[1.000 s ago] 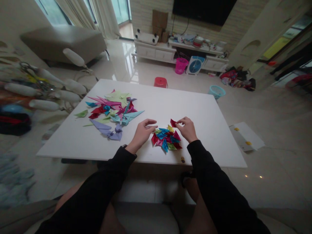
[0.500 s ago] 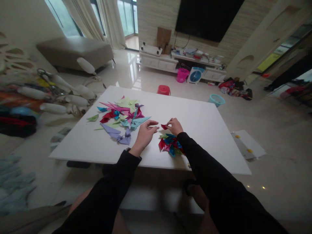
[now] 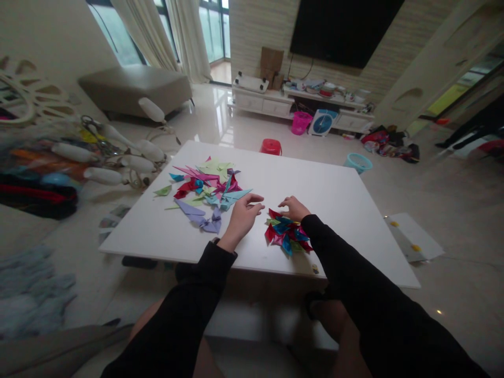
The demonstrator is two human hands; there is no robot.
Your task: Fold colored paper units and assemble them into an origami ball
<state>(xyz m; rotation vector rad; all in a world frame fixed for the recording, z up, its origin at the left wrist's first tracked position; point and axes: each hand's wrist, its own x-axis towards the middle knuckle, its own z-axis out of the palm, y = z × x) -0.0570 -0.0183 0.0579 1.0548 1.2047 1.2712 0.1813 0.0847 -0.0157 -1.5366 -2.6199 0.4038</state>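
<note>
My left hand [image 3: 244,216] hovers over the middle of the white table [image 3: 318,184], fingers curved and apart, holding nothing. To its right, my right hand [image 3: 296,209] is at the far edge of a pile of shiny folded paper pieces [image 3: 286,231] in red, blue, green and pink. Its thumb and finger are parted. A red folded paper piece [image 3: 274,213] lies at that edge of the pile, just beside the fingertips. Left of my left hand spreads a loose group of folded paper pieces, among them a light blue one [image 3: 232,198] and a purple one [image 3: 191,210].
A red stool [image 3: 271,146] stands beyond the far table edge, and a light blue basket [image 3: 358,161] off the far right corner. White lamp arms [image 3: 137,164] crowd the table's left side. Close to the near edge is a small sticker [image 3: 315,269].
My right hand has come down toward the pile and let go of the red paper piece, which now lies there. My left hand holds about the same pose. The view has shifted slightly.
</note>
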